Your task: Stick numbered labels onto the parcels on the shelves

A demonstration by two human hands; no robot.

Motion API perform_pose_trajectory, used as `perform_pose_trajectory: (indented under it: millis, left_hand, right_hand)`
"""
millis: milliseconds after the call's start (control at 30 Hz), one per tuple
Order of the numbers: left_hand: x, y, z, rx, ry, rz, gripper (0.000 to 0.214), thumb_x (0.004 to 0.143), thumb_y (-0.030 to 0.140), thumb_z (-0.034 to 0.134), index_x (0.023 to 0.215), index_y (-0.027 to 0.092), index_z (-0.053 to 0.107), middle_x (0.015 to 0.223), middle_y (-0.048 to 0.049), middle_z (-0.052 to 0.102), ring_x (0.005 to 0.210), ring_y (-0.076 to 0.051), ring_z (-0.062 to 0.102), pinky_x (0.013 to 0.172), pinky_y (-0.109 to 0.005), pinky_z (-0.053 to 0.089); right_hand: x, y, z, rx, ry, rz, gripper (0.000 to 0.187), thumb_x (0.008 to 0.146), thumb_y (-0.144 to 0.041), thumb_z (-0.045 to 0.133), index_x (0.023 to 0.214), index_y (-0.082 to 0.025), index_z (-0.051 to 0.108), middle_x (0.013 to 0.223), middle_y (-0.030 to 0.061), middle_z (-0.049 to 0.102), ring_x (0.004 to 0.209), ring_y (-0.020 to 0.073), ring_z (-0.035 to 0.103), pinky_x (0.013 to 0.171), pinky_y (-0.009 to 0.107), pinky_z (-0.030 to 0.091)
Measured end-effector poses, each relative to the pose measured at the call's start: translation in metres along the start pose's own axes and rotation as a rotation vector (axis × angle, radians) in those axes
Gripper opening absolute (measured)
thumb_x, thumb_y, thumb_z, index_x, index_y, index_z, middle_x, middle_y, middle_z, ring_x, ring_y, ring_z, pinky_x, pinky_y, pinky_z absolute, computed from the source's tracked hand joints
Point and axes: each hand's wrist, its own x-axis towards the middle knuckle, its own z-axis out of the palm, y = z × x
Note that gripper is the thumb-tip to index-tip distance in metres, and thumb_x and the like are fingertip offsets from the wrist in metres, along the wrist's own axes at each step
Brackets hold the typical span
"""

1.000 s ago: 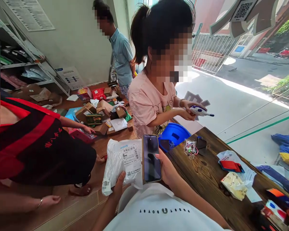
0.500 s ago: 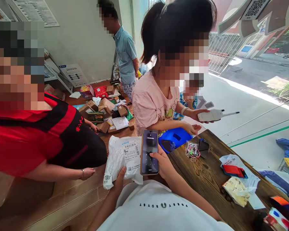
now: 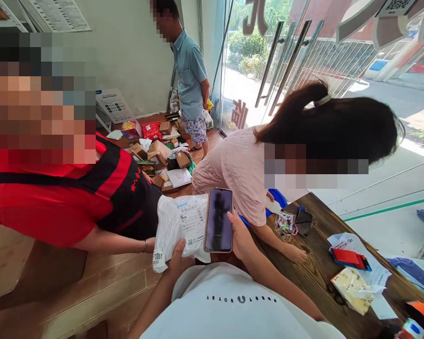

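Observation:
My left hand (image 3: 176, 259) grips the lower edge of a white plastic parcel bag (image 3: 178, 226) with a barcode label, held in front of my chest. My right hand (image 3: 242, 238) is wrapped round a phone (image 3: 218, 220) with a dark screen, upright beside the parcel. A person in a pink shirt (image 3: 233, 174) bends low over the wooden counter (image 3: 304, 273) just beyond my phone, one hand (image 3: 295, 254) resting on the wood.
A person in a red and black top (image 3: 74, 197) leans in at the left. A person in a blue shirt (image 3: 189, 75) stands by the glass door. Several small boxes (image 3: 159, 155) lie on the floor. Papers and a red item (image 3: 346, 256) lie on the counter.
The person in pink has bent forward and down over the counter, and the white handheld device has left their raised hand. My phone screen went dark. My hands kept their grips.

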Motion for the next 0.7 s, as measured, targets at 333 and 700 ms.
perform_pose_trajectory:
  millis: [333,700]
  left_hand:
    - [0.028,-0.017,0.005,0.086,0.085,0.106,0.056,0.063,0.062,0.061,0.097,0.019,0.071,0.108,-0.0071,0.071,0.14,-0.034,0.028,0.121,-0.035,0.022]
    - [0.056,-0.003,-0.003,0.103,0.092,0.049,0.055,0.06,0.061,0.064,0.096,0.02,0.072,0.111,-0.0075,0.07,0.142,-0.036,0.024,0.121,-0.04,0.019]
  right_hand:
    - [0.024,0.005,0.014,0.026,-0.051,0.054,0.043,0.081,-0.056,0.059,0.114,-0.028,0.06,0.104,-0.0002,0.072,0.104,0.0244,0.064,0.087,0.037,0.051]
    - [0.056,0.011,0.025,-0.016,-0.048,0.117,0.039,0.074,-0.031,0.068,0.111,-0.025,0.058,0.099,0.0021,0.072,0.092,0.024,0.068,0.081,0.038,0.053]
